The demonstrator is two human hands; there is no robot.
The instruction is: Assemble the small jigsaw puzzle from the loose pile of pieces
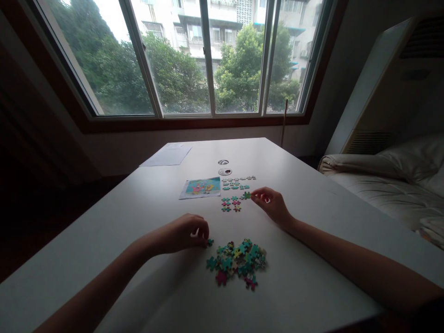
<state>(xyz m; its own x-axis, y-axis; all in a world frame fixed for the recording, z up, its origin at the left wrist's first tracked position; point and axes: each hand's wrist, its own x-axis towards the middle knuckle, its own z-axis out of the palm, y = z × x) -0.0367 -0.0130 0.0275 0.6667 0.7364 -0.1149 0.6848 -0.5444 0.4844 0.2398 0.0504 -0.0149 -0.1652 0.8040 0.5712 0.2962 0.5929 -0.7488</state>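
A heap of loose jigsaw pieces [237, 261], mostly teal with some pink, lies on the white table [312, 259] in front of me. My left hand [185, 232] rests curled at the heap's left edge, its fingertips pinching a teal piece [210, 242]. My right hand [272, 203] reaches further out and pinches a green piece [247, 195] beside several pieces laid out in rows [234, 190]. A small colourful reference picture [201, 188] lies left of those rows.
A sheet of paper [167, 155] lies at the table's far left. Two small round objects [224, 167] sit beyond the rows. A bed with pale bedding [385, 180] stands to the right. A large window [194, 55] fills the far wall.
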